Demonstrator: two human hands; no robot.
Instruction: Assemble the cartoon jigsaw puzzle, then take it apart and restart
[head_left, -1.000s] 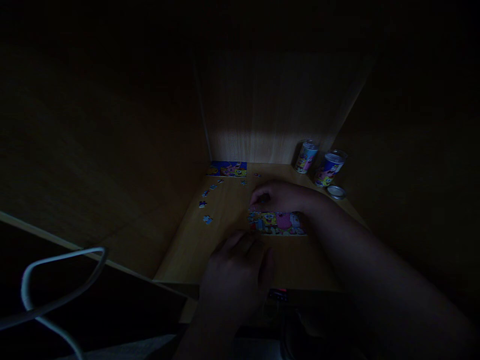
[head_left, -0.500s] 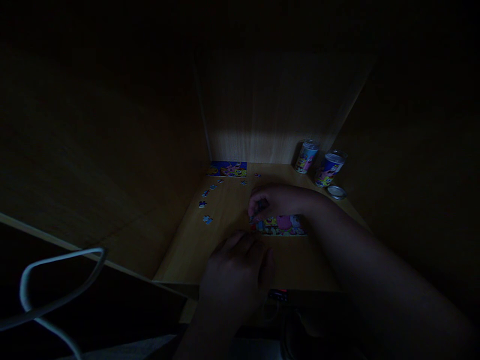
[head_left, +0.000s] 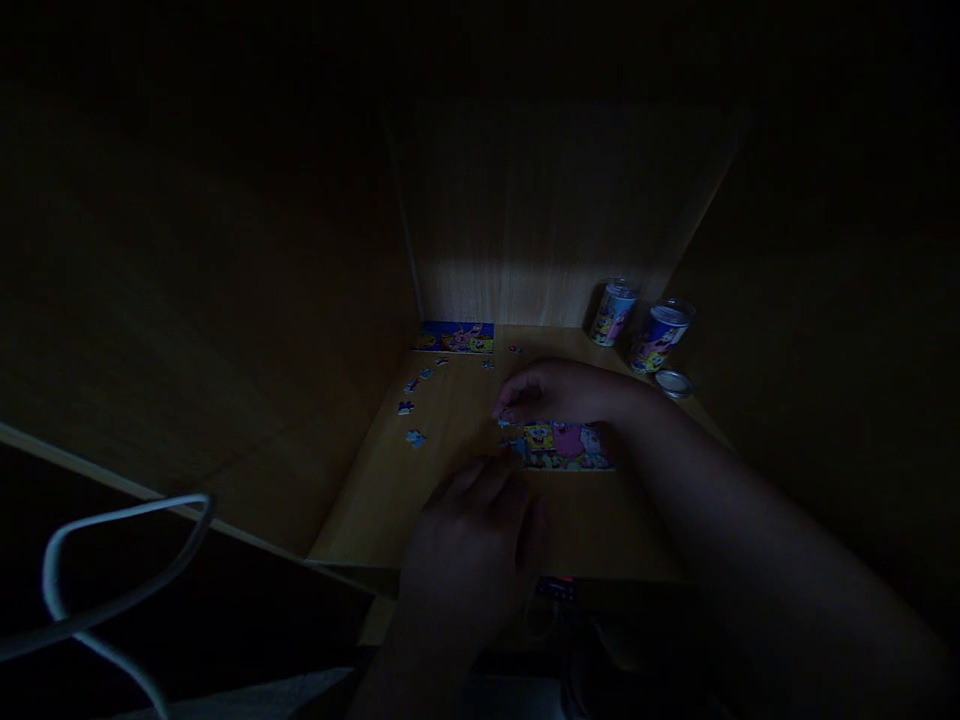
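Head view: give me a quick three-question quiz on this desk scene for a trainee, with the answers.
1. True or false: the right hand is at the far edge of the assembled jigsaw section.
2. Where does the round metal lid lie?
A) Beside the nearer can
B) On the assembled jigsaw section
C) On the picture card
3. Fill in the blank: the white cable appears at the ____ of the view.

Key: 1 true; 2 A; 3 lower left.
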